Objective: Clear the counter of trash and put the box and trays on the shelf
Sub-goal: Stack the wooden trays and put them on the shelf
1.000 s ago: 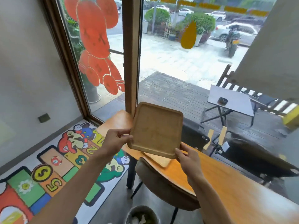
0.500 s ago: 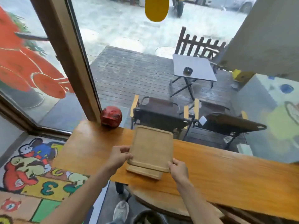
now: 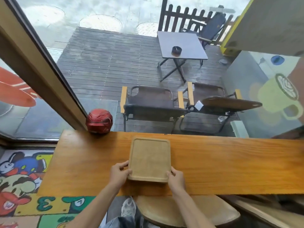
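Note:
A pale wooden tray [image 3: 149, 158] lies flat on the long wooden counter [image 3: 230, 163] in front of the window. It sits on top of a second tray, of which only the near edge shows beneath it. My left hand [image 3: 118, 175] grips the stack at its near left corner. My right hand [image 3: 176, 178] holds the near right corner. No box or trash is in view.
A red helmet [image 3: 99, 121] rests on the counter's far left, against the window frame. A round wooden stool [image 3: 185, 211] stands under the counter's near edge. A cartoon floor mat [image 3: 24, 181] covers the floor at left. Beyond the glass are folding chairs and a table.
The tray was held up tilted in the air; it has come down onto the other tray on the counter. My view has turned right and down along the counter.

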